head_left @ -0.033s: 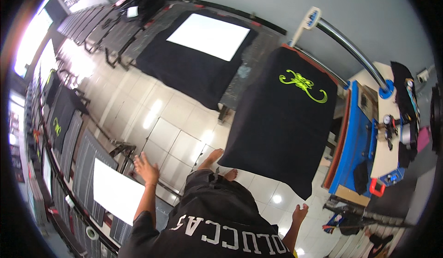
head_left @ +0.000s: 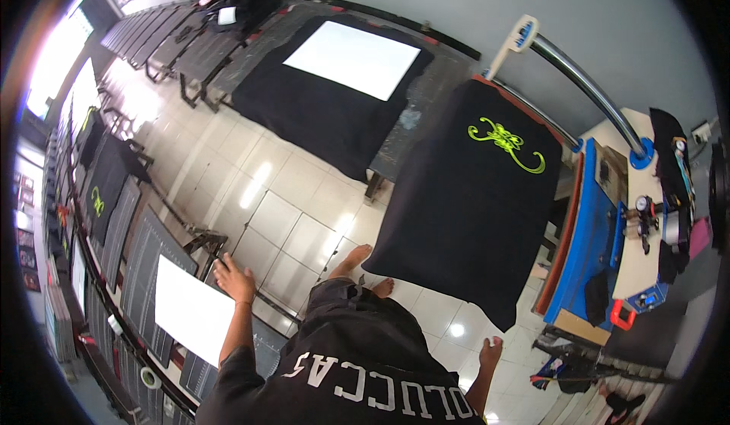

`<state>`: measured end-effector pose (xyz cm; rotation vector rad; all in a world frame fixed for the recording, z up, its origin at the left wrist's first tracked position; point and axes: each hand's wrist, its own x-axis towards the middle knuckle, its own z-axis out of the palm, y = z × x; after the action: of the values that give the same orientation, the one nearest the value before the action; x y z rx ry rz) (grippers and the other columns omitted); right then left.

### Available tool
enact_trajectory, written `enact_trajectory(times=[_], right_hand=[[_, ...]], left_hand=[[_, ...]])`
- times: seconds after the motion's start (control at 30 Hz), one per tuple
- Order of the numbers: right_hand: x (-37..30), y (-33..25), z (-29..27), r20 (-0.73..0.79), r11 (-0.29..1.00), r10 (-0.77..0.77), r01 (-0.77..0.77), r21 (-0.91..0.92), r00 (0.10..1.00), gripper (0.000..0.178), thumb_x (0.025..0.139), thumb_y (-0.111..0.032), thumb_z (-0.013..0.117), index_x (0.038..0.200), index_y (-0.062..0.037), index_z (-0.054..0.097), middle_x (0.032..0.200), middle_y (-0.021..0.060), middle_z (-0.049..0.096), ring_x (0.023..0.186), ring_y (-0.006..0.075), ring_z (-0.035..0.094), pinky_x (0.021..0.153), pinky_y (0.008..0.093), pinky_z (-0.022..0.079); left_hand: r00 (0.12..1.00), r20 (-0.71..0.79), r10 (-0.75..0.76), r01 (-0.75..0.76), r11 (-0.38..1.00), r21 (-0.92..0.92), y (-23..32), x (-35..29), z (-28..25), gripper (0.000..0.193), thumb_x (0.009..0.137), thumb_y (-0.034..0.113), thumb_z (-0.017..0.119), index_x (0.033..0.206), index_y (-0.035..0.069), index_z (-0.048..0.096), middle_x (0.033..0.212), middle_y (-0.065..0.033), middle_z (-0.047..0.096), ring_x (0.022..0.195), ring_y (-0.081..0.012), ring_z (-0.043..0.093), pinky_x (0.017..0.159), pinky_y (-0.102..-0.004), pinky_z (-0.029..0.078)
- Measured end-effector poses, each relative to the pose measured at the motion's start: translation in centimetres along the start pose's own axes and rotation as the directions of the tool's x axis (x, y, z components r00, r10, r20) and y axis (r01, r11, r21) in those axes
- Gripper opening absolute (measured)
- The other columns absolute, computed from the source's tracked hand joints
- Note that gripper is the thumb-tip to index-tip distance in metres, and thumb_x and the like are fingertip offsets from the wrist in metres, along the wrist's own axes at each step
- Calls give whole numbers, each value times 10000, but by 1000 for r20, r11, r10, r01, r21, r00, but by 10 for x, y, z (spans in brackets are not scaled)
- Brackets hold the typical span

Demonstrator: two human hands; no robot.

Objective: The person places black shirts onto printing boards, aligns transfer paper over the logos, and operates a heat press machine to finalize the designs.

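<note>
My left hand is held out with its fingers apart and nothing in it. It is just beside a white sheet lying on the grey boards at left. Low on the right, my right hand hangs by my side, its fingers slightly curled and apart, and nothing shows in it. Ahead of me a black garment is spread over the heat press's lower bed, bearing a bright yellow-green scroll design. Neither hand touches it.
A second black garment lies on the dark bench, a white sheet on top. The blue heat press, with its curved chrome bar, stands at right. Rows of boards run along the left. Pale tiles cover the floor.
The whole view has shifted slightly. My left hand has drifted a little left, toward the boards. The garments and sheets lie as before.
</note>
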<state>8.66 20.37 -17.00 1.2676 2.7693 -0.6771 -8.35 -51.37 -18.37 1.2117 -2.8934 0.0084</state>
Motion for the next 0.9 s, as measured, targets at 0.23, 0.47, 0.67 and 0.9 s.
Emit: enact_trajectory(times=[0.23, 0.47, 0.67, 0.9], right_hand=[[-4, -134, 37, 540, 963, -268, 232, 134, 798, 380, 884, -276, 667, 1125, 10, 601, 1127, 215, 657, 1039, 360, 643, 894, 417, 506], [-14, -220, 6, 486, 894, -447, 400, 205, 751, 396, 915, -293, 637, 1158, 17, 591, 1153, 201, 659, 1087, 325, 643, 918, 400, 506], [-28, -235, -32, 576, 929, -368, 321, 186, 730, 445, 925, -329, 626, 1212, 8, 582, 1199, 192, 645, 1112, 328, 630, 939, 397, 496], [-41, -274, -75, 508, 848, -529, 424, 317, 680, 457, 936, -340, 613, 1244, -5, 578, 1221, 206, 633, 1126, 350, 618, 954, 411, 486]], left_hand=[[564, 245, -788, 817, 576, -31, -77, 46, -15, 966, 810, 428, 690, 1561, 208, 123, 1608, -157, 142, 1449, -435, 176, 1099, -651, 232], [549, 154, -822, 829, 559, 30, -122, 76, 6, 567, 871, 370, 541, 1348, 67, 501, 1366, -158, 486, 1296, -377, 424, 1028, -614, 356], [958, -282, -50, -6, 981, -195, -53, 147, 36, 526, 951, 153, 408, 1436, -51, 385, 1498, -230, 384, 1392, -406, 335, 1154, -489, 268], [600, -503, 622, -635, -12, -772, 372, 53, -75, 451, 909, 25, 401, 1342, -21, 518, 1341, -198, 553, 1283, -342, 483, 1070, -404, 370]])
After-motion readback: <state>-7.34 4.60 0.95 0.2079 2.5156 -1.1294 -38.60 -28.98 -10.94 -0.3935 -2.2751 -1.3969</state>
